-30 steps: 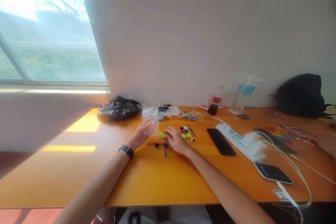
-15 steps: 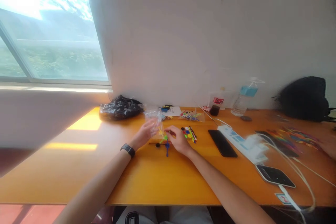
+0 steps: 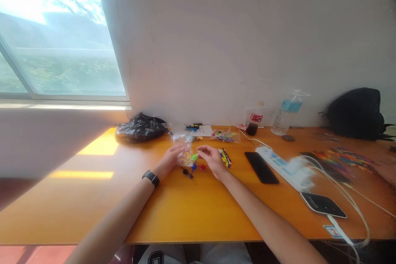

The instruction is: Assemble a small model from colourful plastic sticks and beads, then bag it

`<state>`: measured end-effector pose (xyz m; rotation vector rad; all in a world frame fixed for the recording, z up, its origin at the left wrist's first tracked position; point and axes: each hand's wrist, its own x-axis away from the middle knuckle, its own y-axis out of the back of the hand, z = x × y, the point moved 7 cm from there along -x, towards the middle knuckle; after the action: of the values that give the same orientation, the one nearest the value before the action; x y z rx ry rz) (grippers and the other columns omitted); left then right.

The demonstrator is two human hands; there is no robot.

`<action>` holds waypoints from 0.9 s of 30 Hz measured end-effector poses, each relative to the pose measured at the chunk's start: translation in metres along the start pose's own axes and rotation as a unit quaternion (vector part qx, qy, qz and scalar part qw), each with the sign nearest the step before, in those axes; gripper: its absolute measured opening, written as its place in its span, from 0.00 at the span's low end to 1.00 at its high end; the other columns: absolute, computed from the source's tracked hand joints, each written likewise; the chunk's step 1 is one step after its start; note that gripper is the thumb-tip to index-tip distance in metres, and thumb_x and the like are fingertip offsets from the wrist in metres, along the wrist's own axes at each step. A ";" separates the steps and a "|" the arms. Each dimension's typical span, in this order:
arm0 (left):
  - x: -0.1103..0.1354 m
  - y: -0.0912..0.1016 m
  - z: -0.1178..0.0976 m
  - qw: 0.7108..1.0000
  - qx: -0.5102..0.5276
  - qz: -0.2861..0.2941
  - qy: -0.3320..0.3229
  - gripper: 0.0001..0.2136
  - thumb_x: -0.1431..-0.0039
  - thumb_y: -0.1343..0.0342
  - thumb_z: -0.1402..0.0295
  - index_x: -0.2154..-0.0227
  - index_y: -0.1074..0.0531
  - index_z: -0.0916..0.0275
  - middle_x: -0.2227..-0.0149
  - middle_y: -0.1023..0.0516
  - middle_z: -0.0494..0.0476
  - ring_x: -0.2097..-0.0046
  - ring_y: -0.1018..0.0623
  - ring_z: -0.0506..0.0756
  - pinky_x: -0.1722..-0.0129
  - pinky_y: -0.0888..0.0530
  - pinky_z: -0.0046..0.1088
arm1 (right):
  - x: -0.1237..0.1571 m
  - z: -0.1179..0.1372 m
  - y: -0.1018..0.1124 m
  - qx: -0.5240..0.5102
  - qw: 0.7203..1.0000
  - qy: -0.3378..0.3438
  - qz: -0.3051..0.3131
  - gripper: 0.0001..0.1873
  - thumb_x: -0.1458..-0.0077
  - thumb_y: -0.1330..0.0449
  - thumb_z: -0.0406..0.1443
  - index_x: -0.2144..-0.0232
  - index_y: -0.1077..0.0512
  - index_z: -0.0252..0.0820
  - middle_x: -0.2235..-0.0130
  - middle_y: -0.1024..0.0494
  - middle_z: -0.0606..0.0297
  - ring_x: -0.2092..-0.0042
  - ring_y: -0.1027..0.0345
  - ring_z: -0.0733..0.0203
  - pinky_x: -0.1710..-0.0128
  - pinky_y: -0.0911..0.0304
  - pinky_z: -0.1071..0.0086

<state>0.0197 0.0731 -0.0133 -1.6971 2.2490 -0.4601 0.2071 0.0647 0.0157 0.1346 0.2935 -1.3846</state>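
My left hand (image 3: 169, 160), a dark watch on its wrist, is closed on a clear plastic bag (image 3: 183, 143) over the middle of the table. Small coloured pieces show at the bag's lower part. My right hand (image 3: 213, 161) pinches a small bright green plastic piece (image 3: 194, 156) at the bag's right edge. Just below the hands lie a blue plastic piece (image 3: 193, 167), a black disc (image 3: 185, 171) and a red disc (image 3: 203, 168). Whether these are joined cannot be made out.
Coloured sticks (image 3: 226, 158) lie right of my right hand. Behind are a black plastic bag (image 3: 140, 128), a bag of small parts (image 3: 225, 135) and a bottle (image 3: 281, 123). To the right are a black phone (image 3: 261, 167), a white power strip (image 3: 276, 163) and cables.
My right hand has risen slightly, with the green piece lifted and tilted. The blue piece below has shifted left and turned, and a red disc now shows beside it.
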 end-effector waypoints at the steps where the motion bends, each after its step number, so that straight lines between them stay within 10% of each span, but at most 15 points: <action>1: 0.000 -0.001 0.000 1.000 -0.002 0.003 -0.001 0.19 0.43 0.31 0.62 0.51 0.22 0.64 0.59 0.20 0.61 0.67 0.22 0.51 0.67 0.24 0.26 | 0.000 0.001 0.002 -0.008 1.000 -0.003 -0.010 0.15 0.50 0.30 0.44 0.63 0.21 0.41 0.61 0.20 0.61 0.62 0.26 0.58 0.53 0.31 0.61; 27: 0.001 -0.001 0.004 0.999 -0.032 -0.003 0.013 0.20 0.44 0.31 0.61 0.52 0.22 0.65 0.62 0.20 0.59 0.68 0.22 0.51 0.64 0.28 0.28 | 0.000 -0.006 0.008 -0.025 0.998 -0.009 -0.065 0.12 0.51 0.35 0.41 0.66 0.25 0.41 0.68 0.24 0.65 0.70 0.34 0.63 0.68 0.38 0.69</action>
<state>0.0217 0.0719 -0.0163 -1.7390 2.2995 -0.4182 0.2137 0.0682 0.0091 0.0625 0.3265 -1.5053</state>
